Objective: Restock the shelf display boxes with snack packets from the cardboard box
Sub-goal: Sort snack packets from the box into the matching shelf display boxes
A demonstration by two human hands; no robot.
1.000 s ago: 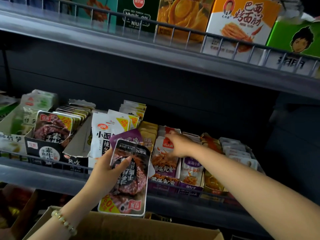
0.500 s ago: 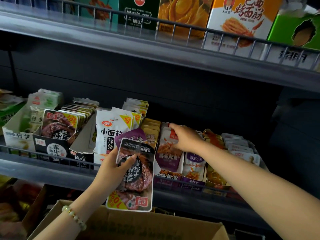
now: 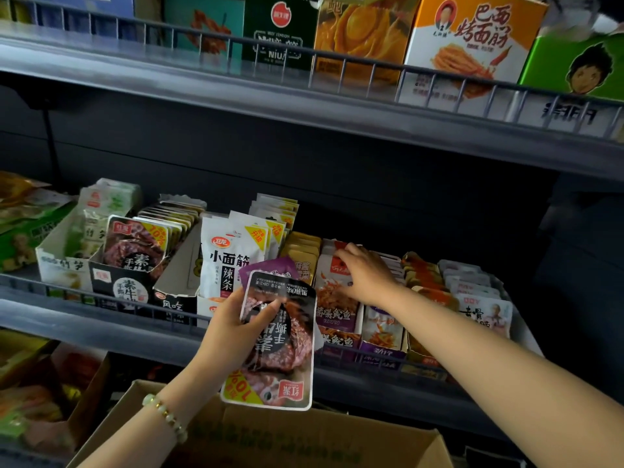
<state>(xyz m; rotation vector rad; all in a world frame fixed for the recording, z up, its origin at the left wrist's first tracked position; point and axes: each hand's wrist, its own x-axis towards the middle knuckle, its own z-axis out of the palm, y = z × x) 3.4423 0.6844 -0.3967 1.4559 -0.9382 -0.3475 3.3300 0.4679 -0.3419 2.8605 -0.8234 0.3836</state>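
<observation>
Gripped in left hand (image 3: 233,332), at 6 o'clock of view: dark packet (image 3: 280,349), thumb across the face, fingers wrapped behind. Long axis 12 to 6, print inverted, top seam pointing down over cardboard box (image 3: 304,444). Tucked behind it at 12 o'clock: purple packet (image 3: 266,270); same grasp judged, contact hidden.

At 3 o'clock from there: right hand (image 3: 366,275), fingers curled over the top edge of fish packet (image 3: 332,295), thumb on its front. Judged a grasp; purpose, pulling or straightening, not determinable.

Deciding relation: matching black display box (image 3: 118,285) at 9 o'clock from left hand, slightly higher, well apart, with white packets (image 3: 229,261) between. Reached sooner by left hand; right occupied at the fish row. Judged necessary: dark packet turned end for end to stand upright in that box.

Legible:
- On dark packet, inverted: "10%" in the yellow corner and "手撕".
- On black display box: "素牛".
- On white packets: "小面筋 辣条".
- On fish packet: "酱爆鱿鱼".
- Higher up, 12 to 1 o'clock: "NIU" on green box (image 3: 277,32) and "巴西烤面筋" on orange box (image 3: 472,38).
</observation>
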